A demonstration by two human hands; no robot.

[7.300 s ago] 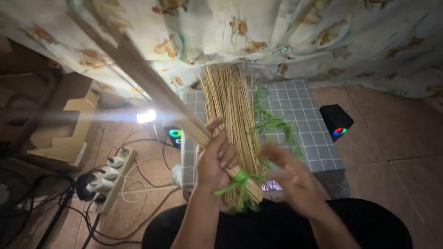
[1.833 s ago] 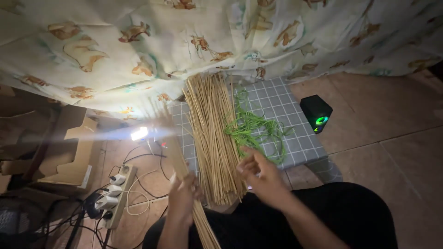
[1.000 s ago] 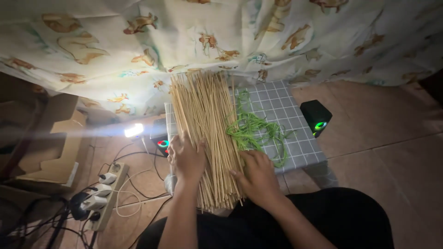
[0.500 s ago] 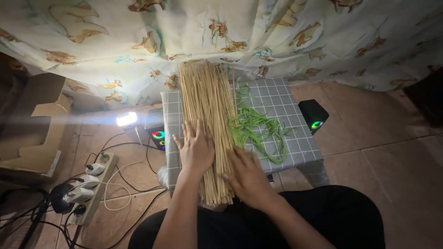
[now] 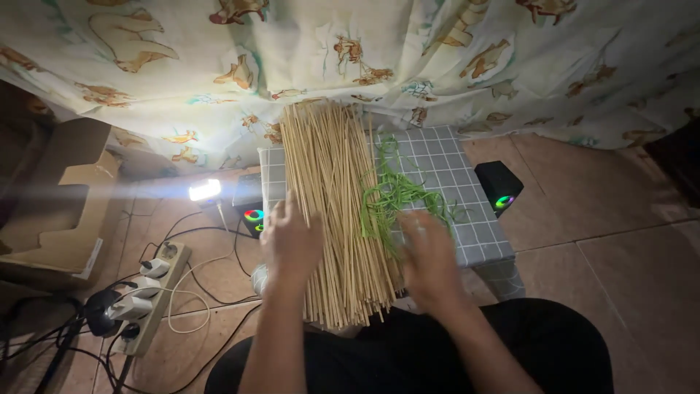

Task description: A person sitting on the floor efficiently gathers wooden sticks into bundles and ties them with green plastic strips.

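- While both hands are lying open and flat, neither one is gripping anything: the left hand (image 5: 290,241) is pressing palm-down on the left edge of the wide, loose sheaf of thin pale straw-coloured sticks (image 5: 332,211), fingers spread, and the right hand (image 5: 430,252) is resting with loose fingers at the sheaf's right edge, blurred, so I cannot tell whether it is touching the sticks or only the strands beside them
- Set one at each flank like this, the hands are seemingly hemming the sticks in so that they are lying side by side rather than rolling apart
- The sticks are lying lengthwise across the small low table with a grey cloth of white-lined squares (image 5: 452,164), their near ends jutting past its front edge toward the person's lap, their far ends reaching under the hanging cloth
- A tangle of thin bright green strands (image 5: 397,197) is lying on the table just right of the sheaf, within the right hand's reach
- A pale hanging cloth printed with animals (image 5: 437,51) is draping behind the table
- On the tiled floor, small black speakers with coloured glowing rings (image 5: 499,186) are standing either side, a bright little lamp (image 5: 204,191) is shining at left, and a white power strip with plugs (image 5: 149,292) and a brown cardboard box (image 5: 58,204) are sitting farther left
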